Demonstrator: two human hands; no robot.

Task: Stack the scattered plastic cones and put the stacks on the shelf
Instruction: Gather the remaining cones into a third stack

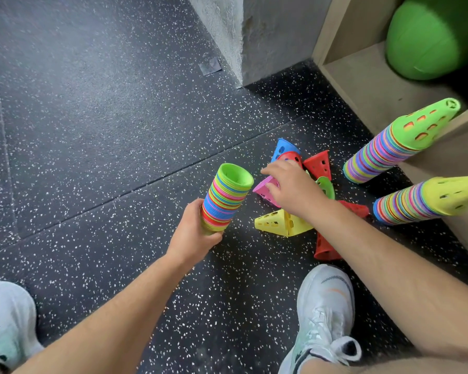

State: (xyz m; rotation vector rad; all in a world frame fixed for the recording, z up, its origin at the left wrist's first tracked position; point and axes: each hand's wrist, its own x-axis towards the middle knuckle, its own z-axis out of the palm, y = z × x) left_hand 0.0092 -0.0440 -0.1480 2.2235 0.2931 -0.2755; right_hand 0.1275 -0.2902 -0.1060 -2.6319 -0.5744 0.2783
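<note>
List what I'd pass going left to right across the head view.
Left shoe → left hand gripping a cone stack → right hand grasping the pink cone → green-topped stack. The yellow-topped stack overlaps it, so it is left out.

Lighting is bright and diffuse. Floor (pixel 92 117) carries a pale sheen up-left of the held stack (pixel 224 197). Only soft shadows lie below and right of the stack. Ball (pixel 427 39), far up-right of it, is blurred and glaring. Shoe (pixel 8 319), far down-left, is smeared. Straight lines bow toward the frame edges.
</note>
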